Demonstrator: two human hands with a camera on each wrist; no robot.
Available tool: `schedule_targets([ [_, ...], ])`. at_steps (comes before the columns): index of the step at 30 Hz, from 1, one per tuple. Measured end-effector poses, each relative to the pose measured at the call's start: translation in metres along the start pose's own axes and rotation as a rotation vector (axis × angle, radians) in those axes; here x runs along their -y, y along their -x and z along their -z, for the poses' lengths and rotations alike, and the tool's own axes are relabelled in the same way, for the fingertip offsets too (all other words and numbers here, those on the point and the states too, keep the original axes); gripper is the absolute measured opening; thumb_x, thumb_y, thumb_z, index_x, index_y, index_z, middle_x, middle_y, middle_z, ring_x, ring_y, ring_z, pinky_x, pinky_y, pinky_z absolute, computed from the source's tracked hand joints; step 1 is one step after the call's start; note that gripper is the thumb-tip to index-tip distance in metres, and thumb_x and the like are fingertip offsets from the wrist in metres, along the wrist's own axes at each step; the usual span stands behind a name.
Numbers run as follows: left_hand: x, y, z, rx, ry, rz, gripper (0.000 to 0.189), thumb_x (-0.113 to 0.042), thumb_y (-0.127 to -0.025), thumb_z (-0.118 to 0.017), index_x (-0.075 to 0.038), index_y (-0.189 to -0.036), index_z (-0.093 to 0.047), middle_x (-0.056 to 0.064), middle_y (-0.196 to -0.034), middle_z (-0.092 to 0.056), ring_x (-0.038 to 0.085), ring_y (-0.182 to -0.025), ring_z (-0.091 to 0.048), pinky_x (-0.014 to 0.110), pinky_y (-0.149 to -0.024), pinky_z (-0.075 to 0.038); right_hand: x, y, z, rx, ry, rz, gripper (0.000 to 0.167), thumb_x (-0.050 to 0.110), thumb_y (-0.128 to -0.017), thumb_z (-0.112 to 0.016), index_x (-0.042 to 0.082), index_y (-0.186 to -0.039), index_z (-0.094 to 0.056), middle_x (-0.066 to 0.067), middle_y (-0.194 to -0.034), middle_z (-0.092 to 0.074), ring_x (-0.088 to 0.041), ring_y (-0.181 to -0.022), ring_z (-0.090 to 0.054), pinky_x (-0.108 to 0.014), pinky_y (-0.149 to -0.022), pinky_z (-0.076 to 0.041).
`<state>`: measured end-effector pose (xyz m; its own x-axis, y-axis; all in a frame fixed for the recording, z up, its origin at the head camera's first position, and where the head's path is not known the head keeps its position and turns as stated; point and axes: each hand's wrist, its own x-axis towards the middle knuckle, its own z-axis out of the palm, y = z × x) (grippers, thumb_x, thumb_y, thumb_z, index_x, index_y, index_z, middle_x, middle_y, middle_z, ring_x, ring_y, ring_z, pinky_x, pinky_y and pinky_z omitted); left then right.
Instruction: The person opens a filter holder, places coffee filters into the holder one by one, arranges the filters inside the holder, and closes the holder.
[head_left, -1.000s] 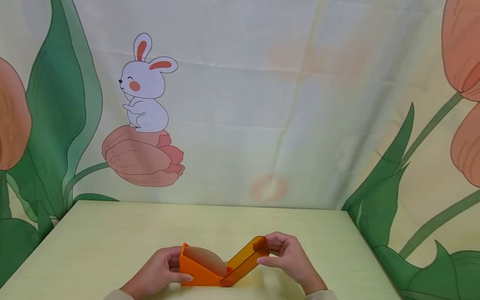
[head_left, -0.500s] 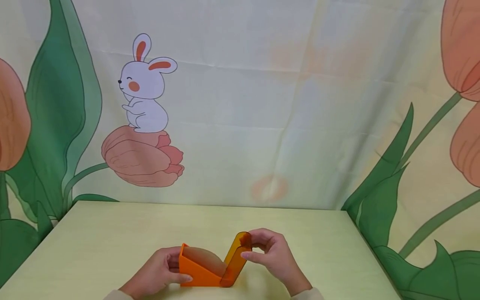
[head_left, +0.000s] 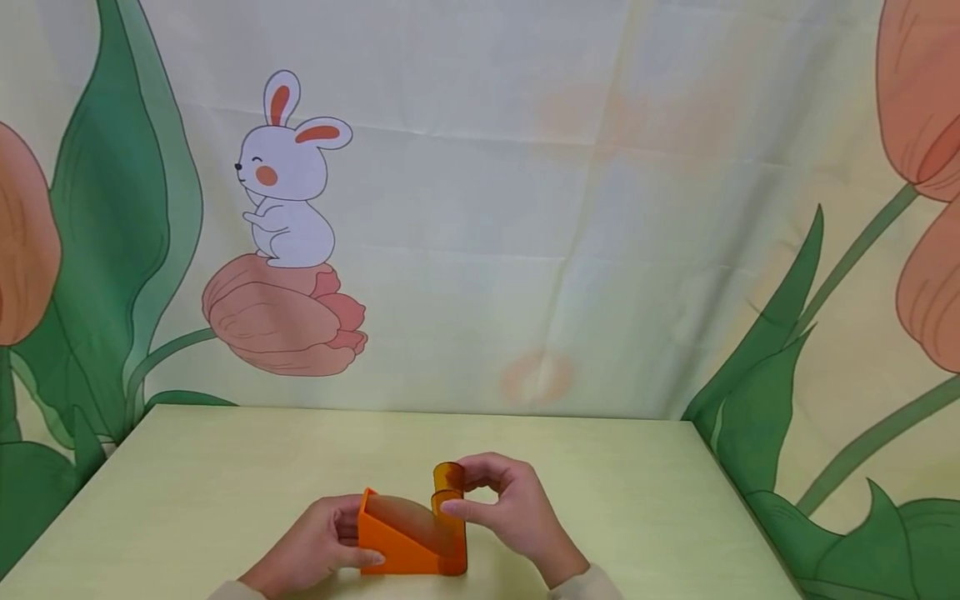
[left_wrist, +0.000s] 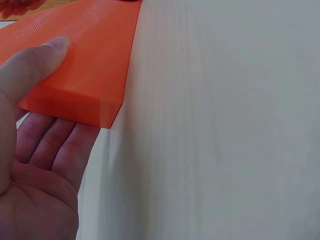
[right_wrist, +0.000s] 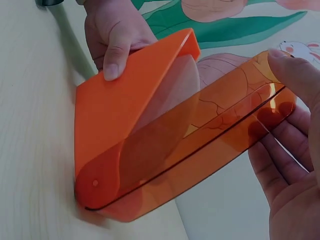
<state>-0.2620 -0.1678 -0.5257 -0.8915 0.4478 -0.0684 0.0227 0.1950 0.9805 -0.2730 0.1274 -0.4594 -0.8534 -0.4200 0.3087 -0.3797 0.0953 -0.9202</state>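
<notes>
An orange plastic box [head_left: 401, 543] with a sloping top sits on the table in front of me. Inside it stands a pale, see-through round disc [right_wrist: 167, 92], its curved edge rising above the slope. A see-through amber lid [right_wrist: 200, 135] is hinged at the box's low right end and stands nearly upright in the head view. My left hand [head_left: 318, 537] grips the tall left end, thumb on the near face and fingers behind. My right hand [head_left: 510, 508] pinches the lid's free end between thumb and fingers. The lid overlaps part of the disc in the right wrist view.
The pale yellow table [head_left: 225, 467] stretches back to a hanging cloth [head_left: 465, 208] printed with tulips and a white rabbit. A small dark object [right_wrist: 49, 2] shows at the top left corner of the right wrist view.
My right hand has swung the amber lid up and leftward, from a slant out to the right to nearly upright. The left hand and the box have stayed in place.
</notes>
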Motion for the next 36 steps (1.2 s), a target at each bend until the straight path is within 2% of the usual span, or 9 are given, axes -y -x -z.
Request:
schedule_targets([
  [9, -0.002, 0.000, 0.000, -0.011, -0.010, 0.027, 0.060, -0.026, -0.082, -0.086, -0.008, -0.135, -0.064, 0.009, -0.127, -0.073, 0.024, -0.106, -0.073, 0.034, -0.094, -0.061, 0.004, -0.012, -0.027, 0.031, 0.060, 0.013, 0.032, 0.023, -0.083, -0.088, 0.020, -0.112, -0.076, -0.002, -0.108, -0.078, -0.016, -0.096, -0.071, -0.032, -0.092, -0.060],
  [14, -0.001, 0.000, 0.000, -0.006, -0.010, 0.010, 0.060, -0.025, -0.083, -0.086, -0.007, -0.135, -0.064, 0.010, -0.127, -0.073, 0.024, -0.106, -0.073, 0.033, -0.093, -0.061, 0.005, -0.016, -0.041, 0.043, 0.059, 0.023, 0.031, 0.026, -0.083, -0.087, 0.019, -0.111, -0.076, -0.002, -0.107, -0.078, -0.021, -0.096, -0.071, -0.031, -0.091, -0.059],
  [19, 0.000, 0.000, 0.001, -0.006, -0.010, -0.004, 0.061, -0.025, -0.082, -0.086, -0.006, -0.136, -0.063, 0.010, -0.127, -0.073, 0.024, -0.107, -0.073, 0.032, -0.092, -0.061, 0.002, -0.018, -0.052, 0.044, 0.067, 0.071, 0.031, 0.027, -0.084, -0.087, 0.018, -0.112, -0.076, -0.004, -0.105, -0.077, -0.018, -0.093, -0.071, -0.031, -0.087, -0.060],
  [26, 0.001, -0.001, 0.000, 0.005, 0.012, -0.044, 0.060, -0.020, -0.083, -0.086, -0.005, -0.136, -0.063, 0.012, -0.128, -0.072, 0.025, -0.108, -0.073, 0.028, -0.091, -0.061, -0.003, -0.018, -0.063, 0.051, 0.068, 0.093, 0.034, 0.025, -0.084, -0.087, 0.016, -0.114, -0.075, -0.003, -0.108, -0.076, -0.013, -0.095, -0.071, -0.032, -0.089, -0.061],
  [36, 0.001, 0.000, 0.000, -0.003, -0.004, -0.048, 0.062, -0.021, -0.083, -0.087, -0.004, -0.137, -0.062, 0.012, -0.129, -0.071, 0.024, -0.108, -0.073, 0.027, -0.091, -0.061, -0.003, -0.016, -0.070, 0.055, 0.064, 0.062, 0.036, 0.024, -0.084, -0.087, 0.015, -0.117, -0.075, -0.004, -0.111, -0.077, -0.013, -0.099, -0.071, -0.032, -0.094, -0.060],
])
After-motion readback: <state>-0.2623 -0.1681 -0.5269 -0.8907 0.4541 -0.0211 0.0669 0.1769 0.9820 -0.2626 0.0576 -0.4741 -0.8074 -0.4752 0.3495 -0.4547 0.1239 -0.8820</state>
